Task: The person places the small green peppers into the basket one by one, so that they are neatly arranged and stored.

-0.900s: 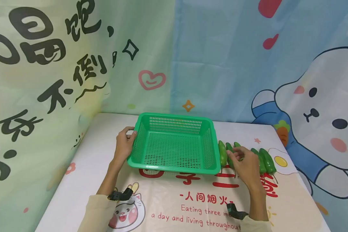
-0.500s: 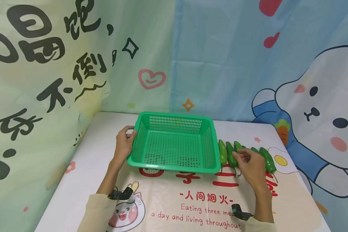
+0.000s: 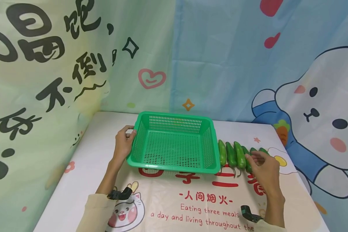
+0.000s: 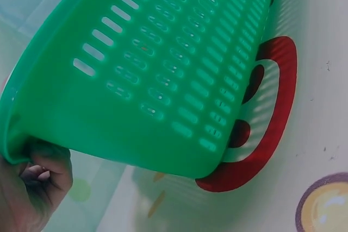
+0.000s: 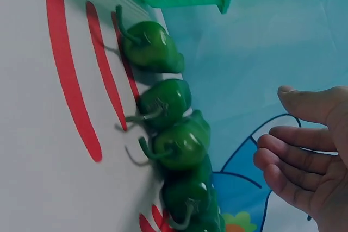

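An empty green plastic basket with slotted walls sits on the table. At its left end my left hand grips the rim; in the left wrist view, the curled fingers tuck under the lip. Right of the basket, several green chili peppers lie side by side in a row, stems toward me. Over the right part of that row is my right hand, partly covering the peppers there. The right wrist view shows this hand holding nothing, its fingers loosely bent and the thumb apart, beside the peppers.
A printed cloth with red lettering and cartoon figures covers the table. Behind it hangs a decorated backdrop, which also runs along the left side. The leftmost pepper lies right by the basket's right end.
My right hand has moved to the right along the pepper row, uncovering the peppers on the left and covering those farther right. The left hand and basket have stayed in place.
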{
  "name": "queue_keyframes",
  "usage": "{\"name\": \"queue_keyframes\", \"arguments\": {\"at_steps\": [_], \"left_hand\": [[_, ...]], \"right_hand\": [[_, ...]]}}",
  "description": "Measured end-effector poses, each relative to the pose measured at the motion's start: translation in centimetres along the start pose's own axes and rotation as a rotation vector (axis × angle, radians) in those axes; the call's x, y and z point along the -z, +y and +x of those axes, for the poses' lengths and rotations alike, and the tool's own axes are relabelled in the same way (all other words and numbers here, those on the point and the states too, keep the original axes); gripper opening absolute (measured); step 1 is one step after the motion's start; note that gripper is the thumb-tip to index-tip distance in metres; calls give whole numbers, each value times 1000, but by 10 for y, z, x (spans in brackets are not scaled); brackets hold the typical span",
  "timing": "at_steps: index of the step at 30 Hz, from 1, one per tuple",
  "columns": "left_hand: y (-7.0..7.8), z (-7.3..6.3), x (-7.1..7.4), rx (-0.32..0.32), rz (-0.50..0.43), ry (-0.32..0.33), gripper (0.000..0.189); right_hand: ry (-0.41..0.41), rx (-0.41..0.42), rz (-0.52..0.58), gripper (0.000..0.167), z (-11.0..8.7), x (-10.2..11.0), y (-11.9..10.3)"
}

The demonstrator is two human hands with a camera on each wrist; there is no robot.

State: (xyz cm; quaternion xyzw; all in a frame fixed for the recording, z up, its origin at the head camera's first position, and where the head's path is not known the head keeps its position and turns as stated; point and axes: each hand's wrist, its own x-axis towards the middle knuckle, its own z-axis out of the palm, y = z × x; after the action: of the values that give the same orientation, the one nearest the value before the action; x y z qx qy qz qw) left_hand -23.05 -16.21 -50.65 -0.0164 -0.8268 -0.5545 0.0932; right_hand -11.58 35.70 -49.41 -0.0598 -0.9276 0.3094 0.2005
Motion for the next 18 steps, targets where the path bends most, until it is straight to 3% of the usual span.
{"name": "queue_keyframes", "arguments": {"at_steps": [4,13,18], "left_hand": [[0,0,1,-5,-3,0,36],[-1,0,1,-3,-9,7,34],[-1,0,1,-7,-9,3,34]], "right_hand": [[-16,-22,0,38,0,8,9],[40,6,-16,34,3,19,23],[35,-29,-45,37,3,26,29]]}}
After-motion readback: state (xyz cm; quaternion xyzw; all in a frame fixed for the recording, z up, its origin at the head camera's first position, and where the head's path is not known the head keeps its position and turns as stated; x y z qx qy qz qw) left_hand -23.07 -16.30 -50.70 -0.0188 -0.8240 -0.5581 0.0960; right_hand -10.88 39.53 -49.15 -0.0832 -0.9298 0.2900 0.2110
